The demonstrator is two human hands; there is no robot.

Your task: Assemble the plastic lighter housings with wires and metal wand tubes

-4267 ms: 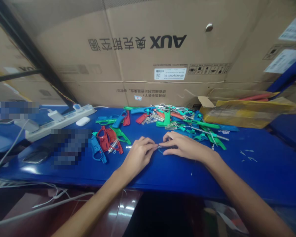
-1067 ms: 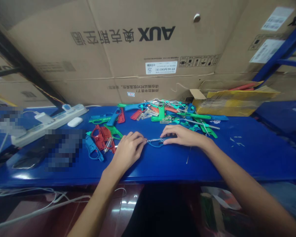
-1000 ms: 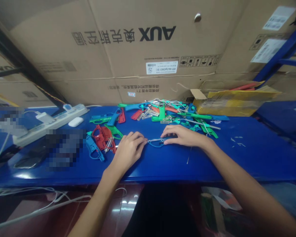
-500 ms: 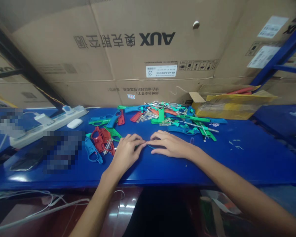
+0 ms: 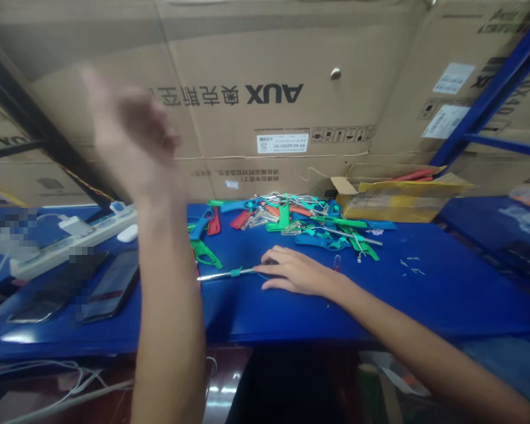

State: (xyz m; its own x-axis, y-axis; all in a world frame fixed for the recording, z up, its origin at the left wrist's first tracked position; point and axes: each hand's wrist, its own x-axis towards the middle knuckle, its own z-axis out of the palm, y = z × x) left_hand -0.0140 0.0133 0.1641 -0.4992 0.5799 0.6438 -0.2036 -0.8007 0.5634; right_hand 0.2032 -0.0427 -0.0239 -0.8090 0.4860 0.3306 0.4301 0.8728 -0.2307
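Note:
My left hand (image 5: 136, 132) is raised in front of the cardboard, smeared by motion. Its thumb points up and its fingers look curled; nothing shows in it. Down on the blue table, my right hand (image 5: 287, 271) has its fingertips closed on the right end of a thin metal rod (image 5: 214, 275) with a small teal piece (image 5: 236, 272) on it. The rod's left end is near my left forearm. Just beyond the hands lie a green plastic handle (image 5: 206, 254) and a heap of blue, red and green plastic handles (image 5: 282, 215) with metal rods.
Cardboard (image 5: 229, 35) stands along the back. An opened box with yellow tape (image 5: 388, 203) sits back right. At left are a power strip (image 5: 88, 238), a white earbud case (image 5: 127, 233) and two phones (image 5: 112, 285). White scraps (image 5: 411, 266) lie at right.
My left hand has let go at the rod and swung up and left, well above the table. My right hand stays at the rod. The view has tilted up slightly.

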